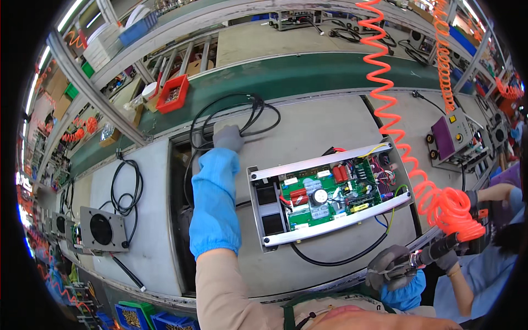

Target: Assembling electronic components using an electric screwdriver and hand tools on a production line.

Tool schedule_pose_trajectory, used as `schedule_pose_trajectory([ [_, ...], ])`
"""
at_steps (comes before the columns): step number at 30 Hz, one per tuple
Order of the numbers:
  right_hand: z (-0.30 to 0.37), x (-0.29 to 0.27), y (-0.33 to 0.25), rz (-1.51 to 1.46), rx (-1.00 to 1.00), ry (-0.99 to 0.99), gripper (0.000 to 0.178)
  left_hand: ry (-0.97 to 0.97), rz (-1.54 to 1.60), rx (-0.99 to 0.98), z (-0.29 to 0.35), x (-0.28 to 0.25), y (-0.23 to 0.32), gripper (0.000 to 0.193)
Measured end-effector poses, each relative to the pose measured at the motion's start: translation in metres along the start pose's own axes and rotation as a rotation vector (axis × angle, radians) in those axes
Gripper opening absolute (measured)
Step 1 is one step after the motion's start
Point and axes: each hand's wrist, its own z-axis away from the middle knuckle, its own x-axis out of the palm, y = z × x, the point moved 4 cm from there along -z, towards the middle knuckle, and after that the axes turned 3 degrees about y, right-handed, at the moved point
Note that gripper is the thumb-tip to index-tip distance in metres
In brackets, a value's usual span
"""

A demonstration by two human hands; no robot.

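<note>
Left bench: a fan-fronted metal unit [102,229] stands well apart from both hands; a looped black cord [140,190] lies just behind it.
Left hand [229,137]: grey-gloved, arm reaching far forward; it touches the coiled black cable [256,104], fingers bent down; how firmly they close I cannot tell.
Open chassis [336,218]: on the bench between the hands, right of and nearer the body than the left hand; long axis runs left to right, its right end angled away; a green circuit board [335,195] faces up inside.
Nearer hand: the left, just beyond the chassis's far left corner; the right is below its near right end, apart from it.
Right hand [389,268]: grey-gloved, curled around the metal nose of a black air tool [437,248]; an orange spiral hose [451,212] meets its far end; a co-worker's gloved hand [448,262] is just beside it.
</note>
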Motion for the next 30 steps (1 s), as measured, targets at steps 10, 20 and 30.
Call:
schedule_pose_trajectory([
  [10,0.014,-0.003,0.004,0.007,-0.015,-0.011,0.056,0.417,0.425,0.537,0.039,-0.109,0.127,0.041],
  [20,0.008,0.027,0.036,-0.14,0.166,0.021,0.057,-0.633,1.912,-0.096,0.062,0.1,-0.004,0.049],
  [30,0.019,0.063,0.082,0.198,0.453,0.372,0.054,0.741,1.083,-0.384,0.281,0.084,-0.294,0.044],
])
